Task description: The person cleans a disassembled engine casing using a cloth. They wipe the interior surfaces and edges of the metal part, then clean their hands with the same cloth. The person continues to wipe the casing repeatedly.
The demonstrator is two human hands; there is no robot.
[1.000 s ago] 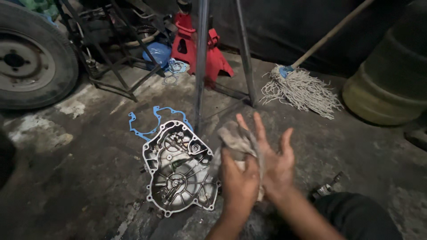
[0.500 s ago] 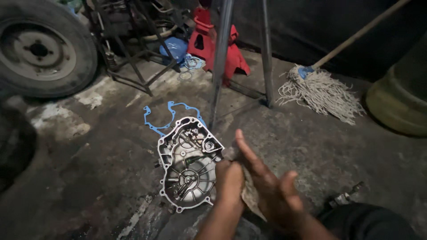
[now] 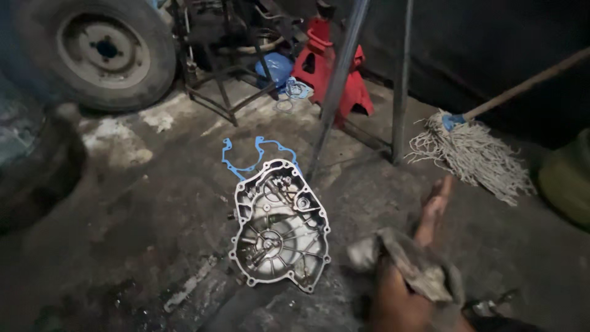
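Head view: hands low right, over a dirty concrete floor [image 3: 123, 246].
Grip, right hand [image 3: 433, 209]: fingers out flat, nothing clasped; a grey rag [image 3: 418, 267] lies against its palm and wrist.
Grip, left hand [image 3: 393, 295]: mostly under the rag, closed on it as far as can be seen; fingers hidden.
Change: one second ago both hands stood upright, palms together around the rag, close to the metal cover; they now sit lower and further right, the right hand laid flat.
Meaning: judged as hand wiping under way, the cover left untouched.
Metal cover [image 3: 279, 227]: flat on the floor, inner side up, well apart from the hands, to their left.
Blue gasket [image 3: 249, 157]: on the floor, touching the cover's far edge.
Poles [image 3: 338, 80]: two metal legs rising beyond the cover.
Red stand [image 3: 335, 67]: behind the poles.
Mop [image 3: 470, 150]: right, head on the floor.
Wheel [image 3: 104, 52]: upper left.
Packages, labels, signs: a blue bag-like object [image 3: 276, 64] beside the red stand; no labels or signs discernible.
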